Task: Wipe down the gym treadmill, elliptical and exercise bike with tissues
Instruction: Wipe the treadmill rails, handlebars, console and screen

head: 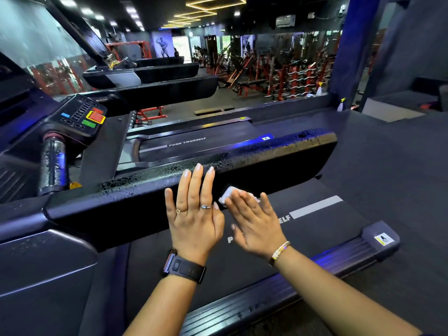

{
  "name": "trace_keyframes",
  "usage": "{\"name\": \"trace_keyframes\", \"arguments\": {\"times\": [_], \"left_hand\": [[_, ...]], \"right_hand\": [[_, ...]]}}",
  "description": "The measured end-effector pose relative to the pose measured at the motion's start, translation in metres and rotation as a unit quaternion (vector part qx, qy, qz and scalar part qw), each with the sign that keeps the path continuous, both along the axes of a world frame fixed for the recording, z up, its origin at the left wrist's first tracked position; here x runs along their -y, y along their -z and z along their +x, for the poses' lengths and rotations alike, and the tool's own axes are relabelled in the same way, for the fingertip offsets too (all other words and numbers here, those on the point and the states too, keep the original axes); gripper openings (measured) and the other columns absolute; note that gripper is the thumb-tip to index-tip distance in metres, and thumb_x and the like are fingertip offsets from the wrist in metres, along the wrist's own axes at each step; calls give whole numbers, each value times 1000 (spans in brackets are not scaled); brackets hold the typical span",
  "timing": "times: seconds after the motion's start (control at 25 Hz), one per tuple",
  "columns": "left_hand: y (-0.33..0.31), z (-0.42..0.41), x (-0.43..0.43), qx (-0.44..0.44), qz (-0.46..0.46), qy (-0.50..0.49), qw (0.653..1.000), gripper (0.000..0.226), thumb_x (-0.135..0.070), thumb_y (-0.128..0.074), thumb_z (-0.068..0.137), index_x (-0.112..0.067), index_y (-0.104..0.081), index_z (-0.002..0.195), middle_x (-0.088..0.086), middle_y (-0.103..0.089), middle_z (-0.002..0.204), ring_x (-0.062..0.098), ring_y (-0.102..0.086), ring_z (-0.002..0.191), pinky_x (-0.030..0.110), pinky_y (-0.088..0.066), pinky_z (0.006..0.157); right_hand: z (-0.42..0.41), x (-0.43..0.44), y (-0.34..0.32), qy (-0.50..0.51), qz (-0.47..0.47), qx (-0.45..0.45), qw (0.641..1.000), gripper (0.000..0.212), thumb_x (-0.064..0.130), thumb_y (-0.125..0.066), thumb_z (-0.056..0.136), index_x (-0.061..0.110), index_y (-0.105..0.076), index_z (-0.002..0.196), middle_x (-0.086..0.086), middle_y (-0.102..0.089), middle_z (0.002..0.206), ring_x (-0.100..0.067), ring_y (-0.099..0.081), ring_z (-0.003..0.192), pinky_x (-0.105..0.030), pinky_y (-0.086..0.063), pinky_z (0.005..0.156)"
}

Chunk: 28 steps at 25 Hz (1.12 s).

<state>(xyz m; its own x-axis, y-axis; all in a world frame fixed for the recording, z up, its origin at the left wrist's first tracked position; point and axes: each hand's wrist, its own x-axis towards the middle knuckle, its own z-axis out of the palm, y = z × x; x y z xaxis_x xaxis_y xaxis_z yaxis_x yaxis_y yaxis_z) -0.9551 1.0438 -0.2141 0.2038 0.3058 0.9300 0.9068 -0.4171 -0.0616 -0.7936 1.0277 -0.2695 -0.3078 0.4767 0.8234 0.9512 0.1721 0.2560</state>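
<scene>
Printed in white on the neighbouring treadmill belt [206, 141]: "PUSH YOURSELF". On the near treadmill belt [315, 234]: only "P" and "ELF" legible.

Treadmill handrail [266, 151]: long, black, running from near left to far right. Top face speckled with liquid droplets [169, 169] along most of its length. On the near side face: left hand [194, 214] laid flat, fingers straight. At the lower edge: white tissue [228, 193] under the flat right hand [257, 224].
</scene>
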Motion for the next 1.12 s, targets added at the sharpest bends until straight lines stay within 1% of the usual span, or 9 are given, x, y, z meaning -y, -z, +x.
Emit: {"name": "trace_keyframes", "arguments": {"times": [0.12,0.24,0.36,0.48,0.6,0.72,0.84,0.96,1.12], "left_hand": [[1,0,-2,0,6,1,1000,63,-28,-45,90,-20,-31,151,3,-31,154,21,-21,146,43,1,122],[2,1,-4,12,13,5,1000,58,-32,-40,96,-20,-30,151,4,-32,153,21,-22,146,43,0,122],[5,3,-6,15,25,4,1000,57,-36,-39,98,-20,-29,152,4,-33,153,21,-22,145,44,-1,122],[6,4,-8,16,34,5,999,58,-37,-41,98,-21,-29,152,3,-34,152,22,-24,145,43,-2,122],[6,4,-10,18,43,5,999,56,-37,-41,97,-20,-31,150,3,-35,151,22,-25,143,43,-1,121],[6,5,-11,23,49,6,999,56,-37,-42,97,-20,-31,149,4,-35,150,22,-24,143,43,-1,121],[7,6,-11,27,54,8,998,56,-37,-42,97,-20,-31,149,4,-36,150,23,-25,143,43,-1,121],[7,5,-12,28,58,4,998,56,-37,-43,96,-20,-33,149,4,-37,149,23,-25,143,43,-1,121],[8,6,-13,28,63,3,998,54,-36,-44,96,-19,-36,146,4,-38,148,23,-26,142,43,-2,121]], "right_hand": [[24,2,3,72,10,-87,994,84,34,-41,85,17,3,155,1,11,162,-15,4,149,-45,7,119],[14,-6,-28,64,3,-194,979,85,35,-38,86,16,11,153,-1,19,160,-19,12,148,-45,11,118],[-3,-7,-27,12,-3,-148,989,84,36,-38,86,17,9,153,-1,17,160,-19,10,149,-45,8,119],[16,0,1,32,-6,-71,997,83,36,-40,86,17,3,155,0,11,162,-16,5,149,-44,4,119],[43,0,2,90,1,-141,986,84,35,-39,85,16,6,154,-1,14,161,-17,7,149,-44,7,119],[37,-6,-25,84,-3,-229,970,86,36,-38,85,16,11,153,0,21,159,-19,12,148,-43,12,118],[17,-8,-24,33,-6,-174,984,86,37,-39,85,16,9,153,-1,17,160,-20,10,149,-44,10,119],[28,-2,2,46,-9,-121,992,84,36,-40,85,17,4,154,-1,12,162,-18,6,149,-44,5,119],[47,-6,-17,86,2,-237,968,84,34,-37,86,16,10,153,0,20,160,-20,11,148,-44,9,119]]}}
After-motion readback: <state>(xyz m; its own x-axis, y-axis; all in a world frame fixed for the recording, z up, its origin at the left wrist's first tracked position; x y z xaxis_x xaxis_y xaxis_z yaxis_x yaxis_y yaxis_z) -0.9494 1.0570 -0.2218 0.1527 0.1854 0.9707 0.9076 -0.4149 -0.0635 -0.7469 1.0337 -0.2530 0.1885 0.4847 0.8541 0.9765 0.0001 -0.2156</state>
